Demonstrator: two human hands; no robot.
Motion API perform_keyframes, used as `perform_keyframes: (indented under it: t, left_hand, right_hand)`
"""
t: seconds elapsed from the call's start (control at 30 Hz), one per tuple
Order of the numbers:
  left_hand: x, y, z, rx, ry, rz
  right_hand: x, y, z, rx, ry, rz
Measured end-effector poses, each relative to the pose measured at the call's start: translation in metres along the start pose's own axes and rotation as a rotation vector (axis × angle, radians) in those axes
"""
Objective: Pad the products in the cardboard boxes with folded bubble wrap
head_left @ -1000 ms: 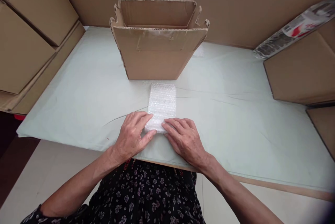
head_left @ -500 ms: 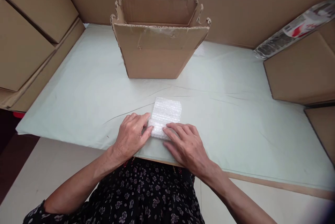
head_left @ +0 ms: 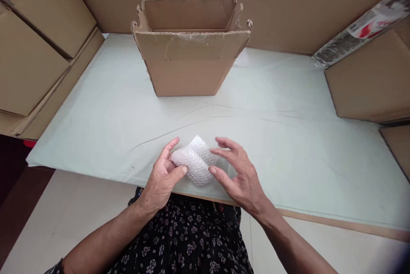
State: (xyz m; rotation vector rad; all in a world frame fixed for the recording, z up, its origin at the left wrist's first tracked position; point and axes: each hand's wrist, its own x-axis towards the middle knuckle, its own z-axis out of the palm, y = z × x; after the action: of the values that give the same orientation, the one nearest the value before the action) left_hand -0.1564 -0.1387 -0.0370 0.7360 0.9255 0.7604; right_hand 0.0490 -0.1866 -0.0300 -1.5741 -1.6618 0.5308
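Bubble-wrap bundle (head_left: 194, 164) raised off our table (head_left: 288, 146), left hand (head_left: 163, 173) grip pinching it, right hand (head_left: 238, 171) fingers spread apart, fingertips touching it

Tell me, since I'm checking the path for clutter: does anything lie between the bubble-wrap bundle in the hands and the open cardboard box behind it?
Nothing visible does. Between the bubble-wrap bundle, held by the left hand and touched by the right hand, and the cardboard box lies only bare table covering.

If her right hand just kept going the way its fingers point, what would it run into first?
The right hand points left and slightly away, so it would most likely meet the bubble-wrap bundle first, which the left hand pinches. Its thumb already seems to touch the bundle, though depth is hard to judge.
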Motion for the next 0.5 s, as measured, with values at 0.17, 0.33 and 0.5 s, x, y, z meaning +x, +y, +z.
perform_keyframes:
  t: [0.17,0.33,0.5]
  left_hand:
    - [0.0,0.0,-0.002,0.292,-0.068,0.128]
    - [0.024,0.041,-0.008,0.903,0.085,0.749]
    - [0.09,0.133,0.007,1.353,0.308,1.366]
  right_hand:
    - [0.015,0.008,-0.005,0.145,-0.224,0.058]
    - [0.02,0.018,-0.003,0.037,-0.039,0.073]
    - [0.015,0.034,-0.01,0.045,0.07,0.184]
